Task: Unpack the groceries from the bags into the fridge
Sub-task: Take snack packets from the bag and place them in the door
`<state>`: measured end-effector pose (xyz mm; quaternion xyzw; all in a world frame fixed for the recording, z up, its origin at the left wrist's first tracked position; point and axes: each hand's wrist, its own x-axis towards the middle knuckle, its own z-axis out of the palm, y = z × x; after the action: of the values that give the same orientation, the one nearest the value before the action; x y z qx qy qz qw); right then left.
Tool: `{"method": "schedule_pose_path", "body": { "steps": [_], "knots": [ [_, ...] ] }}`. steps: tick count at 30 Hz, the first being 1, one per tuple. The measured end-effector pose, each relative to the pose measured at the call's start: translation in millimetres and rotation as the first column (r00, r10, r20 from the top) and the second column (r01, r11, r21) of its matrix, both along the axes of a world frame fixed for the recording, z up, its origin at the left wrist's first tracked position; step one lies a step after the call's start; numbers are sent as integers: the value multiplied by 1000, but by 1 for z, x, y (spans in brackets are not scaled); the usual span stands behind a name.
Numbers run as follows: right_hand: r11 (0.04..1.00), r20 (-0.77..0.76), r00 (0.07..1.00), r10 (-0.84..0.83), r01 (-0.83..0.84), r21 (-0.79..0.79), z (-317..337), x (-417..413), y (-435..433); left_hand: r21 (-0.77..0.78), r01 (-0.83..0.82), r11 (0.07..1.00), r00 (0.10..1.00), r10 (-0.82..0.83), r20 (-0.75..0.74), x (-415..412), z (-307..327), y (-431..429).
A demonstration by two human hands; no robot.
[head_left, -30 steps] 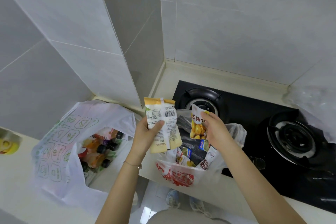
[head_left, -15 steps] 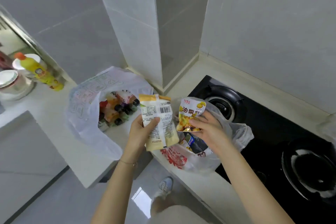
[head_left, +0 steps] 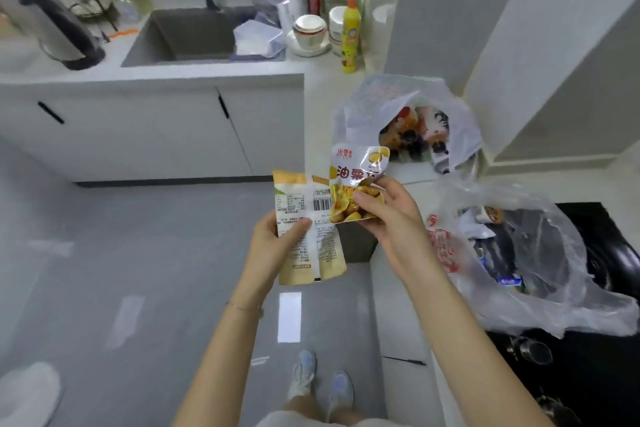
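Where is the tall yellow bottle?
In the head view, the yellow bottle stands on the counter at upper middle, just right of the stacked bowls by the sink and behind the white shopping bag.

The chestnut packet (head_left: 356, 184) hid the far right corner of the yellow pouch (head_left: 308, 243), whose back print was too small to read. Bottles (head_left: 412, 137) in the far white bag (head_left: 363, 114) were a blur. The stove (head_left: 616, 253) ran off the right edge, partly under the clear bag (head_left: 554, 288).

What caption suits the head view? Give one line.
Left hand grips a yellow packet, right hand a chestnut packet, near the clear bag.
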<state>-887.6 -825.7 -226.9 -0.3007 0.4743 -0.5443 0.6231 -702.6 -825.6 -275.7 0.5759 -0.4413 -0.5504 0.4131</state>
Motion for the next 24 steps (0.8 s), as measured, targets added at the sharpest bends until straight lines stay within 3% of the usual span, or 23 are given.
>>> {"method": "schedule_pose_path", "body": {
  "steps": [6, 11, 19, 24],
  "knots": [
    [954, -116, 952, 284, -292, -63, 16, 118, 18, -86, -327, 941, 945, 326, -31, 108, 22, 66],
    [881, -141, 881, 452, -465, -83, 20, 208, 65, -97, -504, 858, 864, 503, -36, 185, 26, 138],
    [775, -130, 785, 605, -619, -131, 24, 342, 168, -129, -621, 773, 779, 626, 6, 294, 36, 269],
    [690, -132, 721, 680, -691, -216, 41, 419, 231, -233, -667, 708, 718, 694, 52, 348, 55, 341]
  ]
}}
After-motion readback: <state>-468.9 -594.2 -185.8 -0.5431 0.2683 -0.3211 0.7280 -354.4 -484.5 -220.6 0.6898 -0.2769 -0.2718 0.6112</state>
